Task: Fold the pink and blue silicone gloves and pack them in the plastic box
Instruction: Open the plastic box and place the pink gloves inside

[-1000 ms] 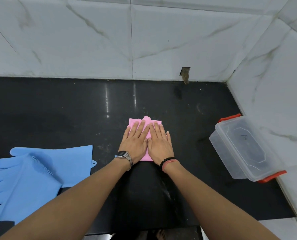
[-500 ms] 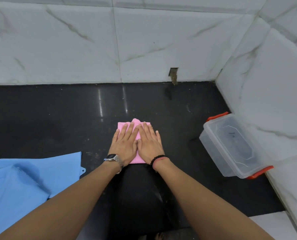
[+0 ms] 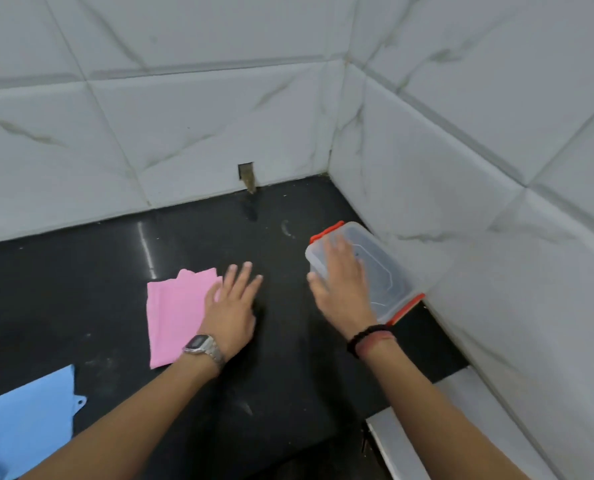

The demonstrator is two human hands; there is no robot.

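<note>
In the head view, a black countertop (image 3: 122, 271) is seen, bounded at the far side and the right by white marbled wall tiles (image 3: 184, 133). The pink gloves (image 3: 174, 313), folded into a flat square packet, are laid on the counter left of centre, apparently so that the fold holds under its own weight until packing. The left hand (image 3: 231, 306) is held open with fingers spread, its palm over the counter just right of the packet; the heel of the hand overlaps the packet's right edge, though whether it is pressed down or only hovering cannot be told through the blur. The right hand (image 3: 340, 289) is extended to the right, open, and laid across the near-left end of the plastic box (image 3: 389, 282); the fingers are spread over the lid and nothing is gripped yet. The box, clear with orange clips at its far and near ends, is set against the right wall with its lid on, so it is judged that it is being reached for in order to be drawn closer or opened. The blue gloves (image 3: 22, 420) are left unfolded at the near-left corner, well apart from both hands. The packet lies left of the left hand and well apart from the box.
</note>
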